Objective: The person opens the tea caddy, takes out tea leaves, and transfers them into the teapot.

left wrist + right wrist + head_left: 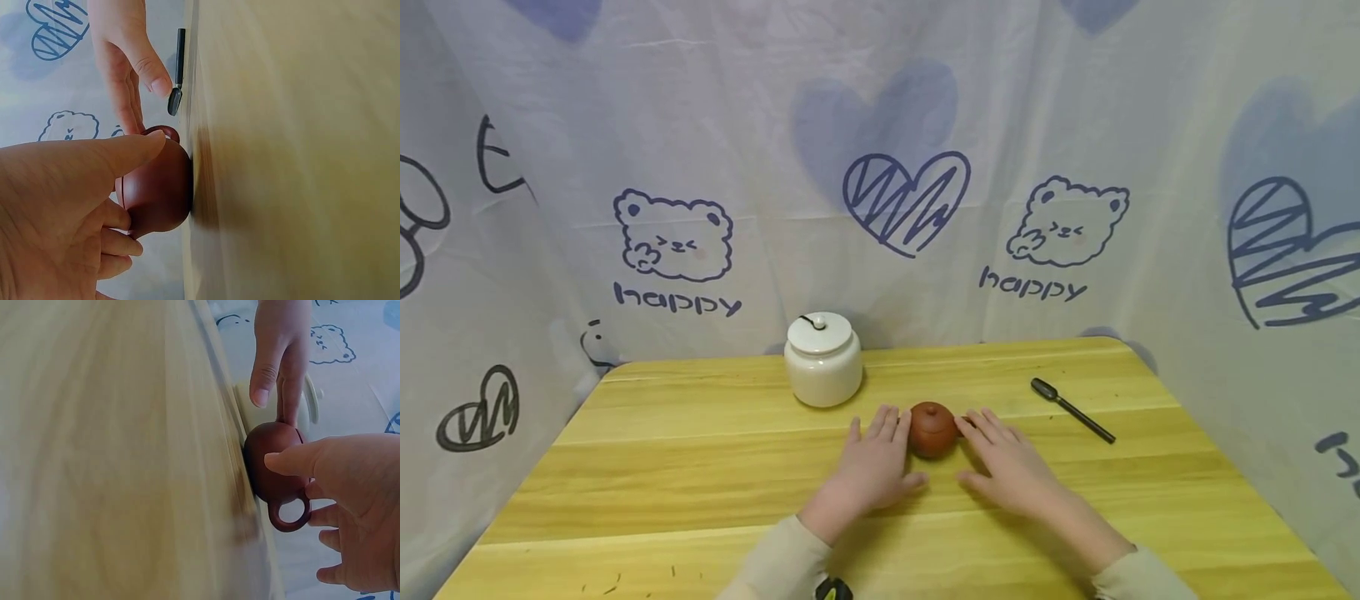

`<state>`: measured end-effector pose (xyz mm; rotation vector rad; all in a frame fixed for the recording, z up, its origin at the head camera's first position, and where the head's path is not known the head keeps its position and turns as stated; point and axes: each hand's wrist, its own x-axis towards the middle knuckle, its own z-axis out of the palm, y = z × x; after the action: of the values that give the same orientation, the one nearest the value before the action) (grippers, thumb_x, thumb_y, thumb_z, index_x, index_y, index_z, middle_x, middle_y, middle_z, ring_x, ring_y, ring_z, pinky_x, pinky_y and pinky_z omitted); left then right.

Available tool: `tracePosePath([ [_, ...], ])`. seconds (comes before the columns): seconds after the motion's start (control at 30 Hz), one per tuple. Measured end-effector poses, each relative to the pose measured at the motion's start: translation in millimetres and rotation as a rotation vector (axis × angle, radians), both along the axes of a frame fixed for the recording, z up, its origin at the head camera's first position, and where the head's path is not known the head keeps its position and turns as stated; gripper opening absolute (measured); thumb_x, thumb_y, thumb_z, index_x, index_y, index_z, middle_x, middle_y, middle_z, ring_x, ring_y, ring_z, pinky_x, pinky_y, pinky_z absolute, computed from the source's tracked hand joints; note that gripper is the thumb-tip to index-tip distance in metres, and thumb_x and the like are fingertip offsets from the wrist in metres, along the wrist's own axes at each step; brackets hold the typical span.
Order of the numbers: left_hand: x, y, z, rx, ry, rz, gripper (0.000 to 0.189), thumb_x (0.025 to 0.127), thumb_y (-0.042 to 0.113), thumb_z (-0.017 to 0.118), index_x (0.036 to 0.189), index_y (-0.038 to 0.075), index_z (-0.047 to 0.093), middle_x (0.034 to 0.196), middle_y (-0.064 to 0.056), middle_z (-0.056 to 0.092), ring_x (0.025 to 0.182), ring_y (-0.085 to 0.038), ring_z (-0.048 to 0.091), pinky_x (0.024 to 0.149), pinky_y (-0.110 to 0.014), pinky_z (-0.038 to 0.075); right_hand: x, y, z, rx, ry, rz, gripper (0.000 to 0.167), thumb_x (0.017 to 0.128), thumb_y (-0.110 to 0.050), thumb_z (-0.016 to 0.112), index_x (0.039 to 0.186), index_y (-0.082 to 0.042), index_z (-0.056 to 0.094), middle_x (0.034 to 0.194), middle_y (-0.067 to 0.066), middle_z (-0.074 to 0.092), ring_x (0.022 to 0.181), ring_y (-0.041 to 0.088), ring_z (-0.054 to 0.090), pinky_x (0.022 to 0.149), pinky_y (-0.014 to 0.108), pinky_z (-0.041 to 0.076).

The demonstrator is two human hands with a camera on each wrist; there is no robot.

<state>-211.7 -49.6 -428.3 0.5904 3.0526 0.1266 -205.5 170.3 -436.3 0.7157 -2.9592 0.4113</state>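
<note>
A small reddish-brown teapot (932, 432) with a knobbed lid stands upright on the table, between my two hands. My left hand (876, 467) lies along its left side, at the spout, with straight fingers right at the body. On the other side my right hand (1011, 468) reaches toward the loop handle (291, 526), fingers extended and fingertips close by it. Both thumbs are spread away from the fingers, on the near side of the pot. Part of the spout is hidden behind the left fingers.
A white lidded jar (824, 371) stands at the back, left of the teapot. To the right lies a black tea scoop (1072, 410), set diagonally. Dark bits (613, 583) are scattered at the front left of the wooden table (700, 467). A printed cloth (760, 167) hangs behind.
</note>
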Motion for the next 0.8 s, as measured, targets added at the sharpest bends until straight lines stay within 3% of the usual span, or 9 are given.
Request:
tracePosePath([
  [0.43,-0.9,13.0,2.2,0.016,-0.02,0.014,0.09,0.089,0.06,0.058,0.155,0.008,0.025,0.161,-0.013,0.026,0.152,-0.027,0.02,0.119,-0.06,0.02,-3.5,11.6,-2.5,0.003,0.004,-0.026,0.075,0.091,-0.04,0.066,0.152,-0.009,0.034,0.157,0.017,0.034,0.147,0.039,0.024,0.112,0.066,0.028],
  [0.8,-6.9,9.7,2.6,0.06,-0.016,0.0,0.088,0.089,0.06,0.058,0.154,0.009,0.028,0.163,-0.012,0.022,0.153,-0.028,0.011,0.119,-0.062,0.017,-7.7,14.9,-5.2,-0.027,0.002,-0.007,0.074,0.091,-0.037,0.066,0.151,-0.009,0.035,0.156,0.018,0.035,0.147,0.04,0.025,0.113,0.065,0.028],
])
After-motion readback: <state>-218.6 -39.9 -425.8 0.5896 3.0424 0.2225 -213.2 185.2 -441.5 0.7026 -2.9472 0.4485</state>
